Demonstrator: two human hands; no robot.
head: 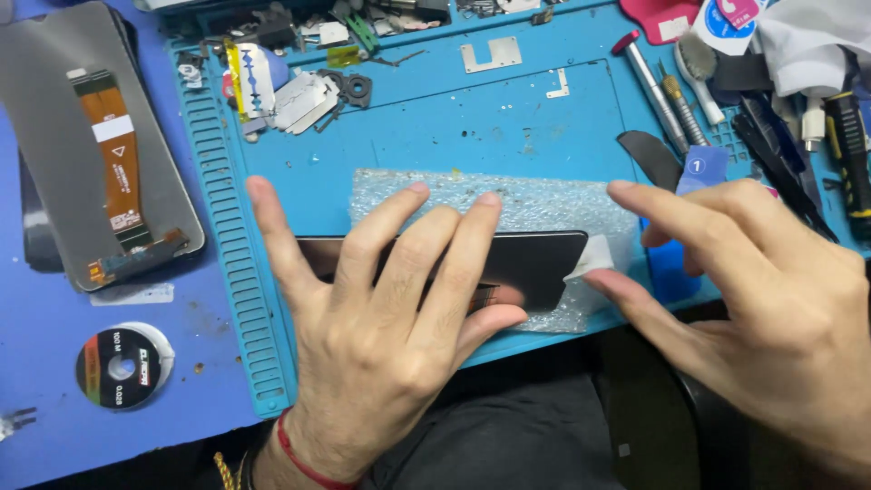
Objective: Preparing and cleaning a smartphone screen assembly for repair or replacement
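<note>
So, quick rundown of the bench right now:

Left hand: left hand (pixel 381 318) lies flat with fingers spread on the dark phone screen (pixel 535 263), pinning it down, not gripping anything.

Right hand: right hand (pixel 753 299) sits at the screen's right end, thumb and forefinger apart, around a small white pull tab (pixel 590 259); can't tell if it's actually pinched.

Screen spot: it rests on a bubble wrap sheet (pixel 508 204) on the blue repair mat (pixel 472 118), near its front edge.

Step, my guess: about to peel the protective film.

Next move needs: steady hold-down, a slow low pull on the tab.

Nearby: spare display panel (pixel 91 136) at left, wire spool (pixel 122 366), screwdrivers (pixel 658 91).
</note>
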